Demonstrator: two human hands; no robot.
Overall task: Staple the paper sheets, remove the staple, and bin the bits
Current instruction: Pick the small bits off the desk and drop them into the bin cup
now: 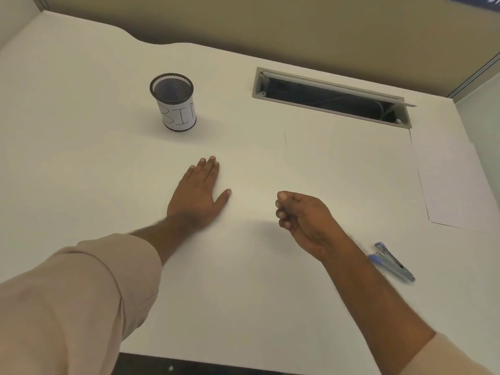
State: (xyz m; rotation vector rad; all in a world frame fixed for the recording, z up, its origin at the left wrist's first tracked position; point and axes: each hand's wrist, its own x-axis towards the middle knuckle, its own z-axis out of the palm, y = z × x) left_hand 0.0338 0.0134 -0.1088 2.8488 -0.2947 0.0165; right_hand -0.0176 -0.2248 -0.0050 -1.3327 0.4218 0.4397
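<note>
White and broad, the bench (81, 147) fills nearly the whole view, backed by a tan partition wall (270, 20) along its far edge. Set into the far right of the surface is a long grey cable slot (331, 97) with its flap raised and dark wiring inside. Paper sheets (338, 169) lie flat on the bench in the middle, so pale against it that their edges are hard to trace, and another sheet (454, 185) lies at the right, below the slot's end. The left hand (198, 193), coming from a rolled beige sleeve (81, 293), rests palm down with fingers straight and close together and the thumb spread, pressing on the surface where the sheets seem to begin. The right hand (303, 215) hovers just beside it, curled into a loose fist with thumb against fingertips; whether it pinches anything cannot be told. Beyond the left hand stands a black mesh cup (173, 101) wrapped in a label reading BIN. Near the right forearm lies a small blue and metal stapler (392, 262), untouched.
</note>
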